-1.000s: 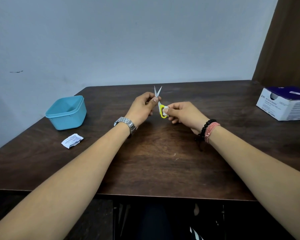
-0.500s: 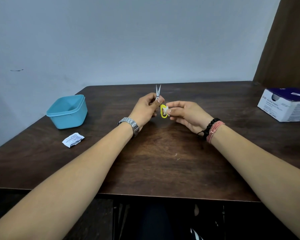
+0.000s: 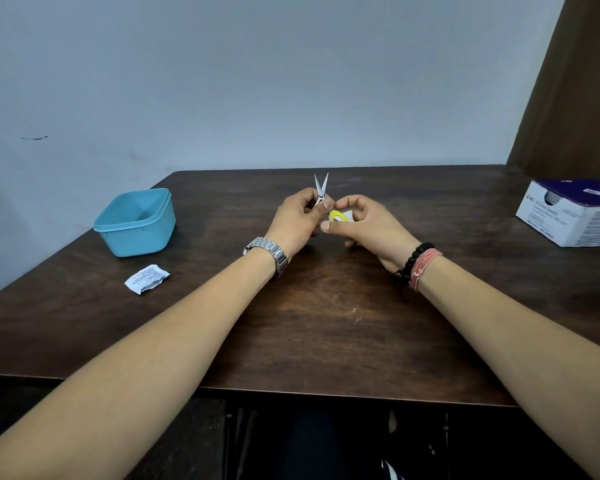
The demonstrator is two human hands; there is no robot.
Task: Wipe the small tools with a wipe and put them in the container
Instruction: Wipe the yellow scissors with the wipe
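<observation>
The small scissors [image 3: 321,190] are held up above the middle of the table [image 3: 312,327], blades pointing up and away and parted slightly into a narrow V. The left hand [image 3: 297,218] pinches them just below the pivot, thumb and forefinger curled round the shanks. The yellow finger loop [image 3: 335,215] sits lower and to the right, inside the right hand [image 3: 368,225], whose thumb and fingers curl round the loop with a white wipe [image 3: 347,215] pressed against it. The two hands touch at the fingertips, and much of the handle is hidden by them.

The blades are thin, pointed, bright metal with a small screw at the pivot; the loop is smooth yellow plastic; the wipe is a small, crumpled white piece. The table is dark brown wood with a visible grain and a few pale flecks.

On the left wrist is a metal-link watch [image 3: 267,252]; on the right wrist are a string of black beads [image 3: 414,256] and a pink cord bracelet [image 3: 425,268]. Well to the left stands the container [image 3: 136,221], a light blue plastic tub, square with rounded corners, open on top. Nearer the table's front edge from it lies a torn white sachet [image 3: 146,278] with fine print. At the far right edge of the table stands a white and purple cardboard box [image 3: 572,213]. Behind is a plain pale wall [image 3: 257,81], with a brown curtain [image 3: 575,81] at the right.
</observation>
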